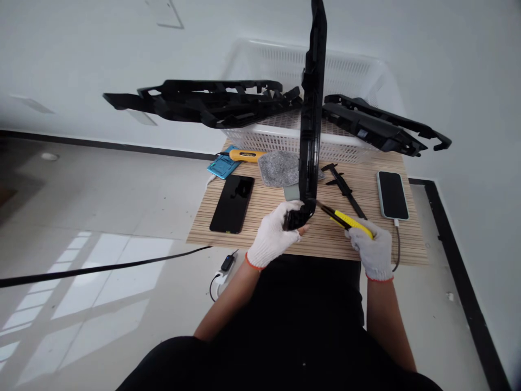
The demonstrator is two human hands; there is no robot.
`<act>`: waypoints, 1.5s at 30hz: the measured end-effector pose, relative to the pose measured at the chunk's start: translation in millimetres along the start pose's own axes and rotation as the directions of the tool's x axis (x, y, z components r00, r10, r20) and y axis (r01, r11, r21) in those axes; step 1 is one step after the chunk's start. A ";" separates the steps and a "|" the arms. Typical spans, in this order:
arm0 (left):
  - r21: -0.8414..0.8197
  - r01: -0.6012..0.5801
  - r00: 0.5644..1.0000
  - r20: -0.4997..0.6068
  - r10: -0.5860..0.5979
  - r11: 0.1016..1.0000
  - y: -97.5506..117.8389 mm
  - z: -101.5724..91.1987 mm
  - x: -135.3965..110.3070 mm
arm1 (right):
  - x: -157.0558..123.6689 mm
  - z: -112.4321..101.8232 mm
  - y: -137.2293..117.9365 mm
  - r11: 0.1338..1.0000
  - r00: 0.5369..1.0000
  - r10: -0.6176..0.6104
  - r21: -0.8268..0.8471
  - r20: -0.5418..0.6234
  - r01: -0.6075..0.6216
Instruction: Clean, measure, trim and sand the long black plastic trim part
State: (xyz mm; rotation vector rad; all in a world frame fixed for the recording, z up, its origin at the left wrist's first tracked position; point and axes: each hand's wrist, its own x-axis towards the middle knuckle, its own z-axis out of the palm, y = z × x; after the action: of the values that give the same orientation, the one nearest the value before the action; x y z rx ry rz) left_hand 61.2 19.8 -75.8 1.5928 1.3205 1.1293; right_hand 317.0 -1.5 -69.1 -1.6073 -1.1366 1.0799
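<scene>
A small wooden table (pixel 260 225) stood against a white wall, seen from above. Across the far edge sat a white basket (pixel 285 138), and on its rim lay a long black plastic frame (pixel 211 103) that overhung the table's left side. Near the far left corner lay a blue card (pixel 222 167) with a yellow-handled tool (pixel 246 156) on it; just in front of them a black phone (pixel 233 203) lay face up. A grey cloth (pixel 280 167) lay toward the middle, touching the basket's front wall.

The left hand (pixel 272 236) (in a white knit glove) was closed around the lower end of a black plastic strip (pixel 311 119), which stood upright from the near middle of the table and rose past the basket out of the top of the view. The right hand (pixel 372 250), also gloved, was closed on the handle of a yellow knife (pixel 345 220), whose tip met the strip's lower end just beside the left thumb.

Behind the knife lay a black caliper (pixel 344 189). A second black frame (pixel 382 130) rested on the basket's right rim and overhung the right side. Near the right edge lay a white phone (pixel 392 194), face up, with a cable at its near end.
</scene>
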 end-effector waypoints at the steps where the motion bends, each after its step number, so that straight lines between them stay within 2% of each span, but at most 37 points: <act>1: 0.030 0.000 1.000 0.021 0.000 1.000 2.6 -1.6 0.3 | 0.1 3.6 -1.0 0.999 1.000 -0.002 0.050 -0.017 0.003; 3: 0.109 -0.018 0.996 0.087 0.009 0.994 7.6 -4.2 0.3 | 0.8 15.6 -6.3 0.993 1.000 -0.008 0.117 -0.010 0.009; 7: 0.231 -0.124 0.964 0.258 0.062 0.965 12.8 -3.5 -4.4 | 7.1 52.5 -25.3 0.993 1.000 -0.011 0.117 -0.015 0.013; 10: 0.249 -0.180 0.931 0.355 0.083 0.951 14.8 -3.0 -11.1 | 12.8 74.6 -37.8 0.999 0.999 0.004 0.051 0.045 -0.007; 13: 0.217 -0.243 0.904 0.403 0.140 0.945 16.7 -15.8 -14.0 | 13.5 83.6 -42.5 0.999 0.998 -0.021 -0.040 0.052 0.023; 15: 0.279 -0.258 0.939 0.298 0.172 0.925 15.8 -33.7 -11.3 | 11.8 84.6 -41.6 0.997 0.998 -0.053 -0.056 0.038 0.055; 16: 0.371 -0.221 0.971 0.174 0.166 0.902 14.2 -44.2 -8.4 | 11.0 84.4 -40.5 0.997 0.997 -0.059 -0.053 0.042 0.061; 17: 0.509 -0.118 0.991 0.011 0.131 0.853 11.9 -54.6 -4.7 | 10.4 84.2 -39.2 0.997 0.997 -0.057 -0.048 0.047 0.059; 18: 0.629 0.027 0.986 -0.147 0.084 0.777 9.2 -64.2 -0.3 | 10.2 84.0 -38.0 0.998 0.998 -0.047 -0.044 0.052 0.050; 19: 0.706 0.184 0.962 -0.273 0.023 0.684 6.3 -72.1 4.6 | 10.3 84.0 -36.9 0.998 0.998 -0.038 -0.040 0.054 0.040; 20: 0.745 0.311 0.934 -0.354 -0.046 0.590 3.6 -78.0 9.7 | 10.6 84.2 -36.0 0.999 0.998 -0.032 -0.039 0.052 0.034; 21: 0.762 0.395 0.910 -0.400 -0.107 0.513 1.5 -81.7 14.7 | 11.0 84.4 -35.4 0.999 0.998 -0.029 -0.042 0.048 0.031; 23: 0.775 0.470 0.883 -0.425 -0.201 0.423 -0.6 -83.6 23.2 | 11.7 84.9 -35.0 0.998 0.999 -0.038 -0.049 0.035 0.039; 26: 0.784 0.476 0.879 -0.411 -0.243 0.397 0.0 -81.4 29.5 | 11.6 84.9 -36.4 0.997 0.998 -0.058 -0.054 0.023 0.059; 30: 0.780 0.438 0.899 -0.384 -0.210 0.446 4.1 -83.0 23.3 | 10.8 84.6 -38.9 0.998 0.999 -0.042 -0.037 0.015 0.043; 33: 0.749 0.336 0.928 -0.368 -0.064 0.570 11.7 -78.1 8.2 | 11.8 85.4 -37.6 0.999 1.000 -0.027 -0.028 0.014 0.027; 34: 0.738 0.242 0.951 -0.308 -0.003 0.630 14.6 -72.9 1.9 | 12.4 85.6 -36.7 0.999 1.000 -0.026 -0.030 0.013 0.026; 35: 0.709 0.105 0.982 -0.186 0.041 0.697 16.9 -65.7 -4.4 | 13.0 85.8 -35.6 0.999 1.000 -0.025 -0.038 0.013 0.026; 36: 0.641 -0.045 0.997 -0.016 0.073 0.766 18.6 -56.9 -10.3 | 13.5 85.7 -34.8 0.998 1.000 -0.026 -0.048 0.011 0.026; 37: 0.528 -0.172 0.981 0.167 0.097 0.832 19.5 -46.9 -15.6 | 13.9 85.3 -34.3 0.998 1.000 -0.027 -0.058 0.006 0.027; 38: 0.410 -0.220 0.949 0.299 0.097 0.885 19.7 -36.6 -19.8 | 14.1 84.8 -34.4 0.998 1.000 -0.025 -0.063 -0.002 0.025; 39: 0.320 -0.203 0.931 0.357 0.081 0.925 19.4 -26.9 -22.9 | 14.3 84.0 -34.9 0.998 1.000 -0.018 -0.058 -0.008 0.018; 41: 0.197 -0.087 0.926 0.378 0.006 0.976 18.9 -11.7 -25.5 | 14.5 82.2 -37.0 1.000 1.000 0.007 -0.014 -0.011 -0.007; 43: 0.118 0.009 0.926 0.374 -0.053 0.993 19.6 -3.6 -24.5 | 15.0 80.5 -38.9 0.998 0.999 0.037 0.044 0.013 -0.037; 45: 0.048 0.049 0.923 0.380 -0.064 0.998 20.8 -0.4 -21.4 | 15.9 79.2 -38.6 0.995 0.997 0.058 0.079 0.058 -0.062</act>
State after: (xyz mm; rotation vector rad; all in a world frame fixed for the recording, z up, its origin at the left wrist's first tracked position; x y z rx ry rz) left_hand 65.7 -4.9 -59.6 1.6872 1.1231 0.7129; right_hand 236.5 34.8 -54.6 -1.5654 -1.0733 1.2014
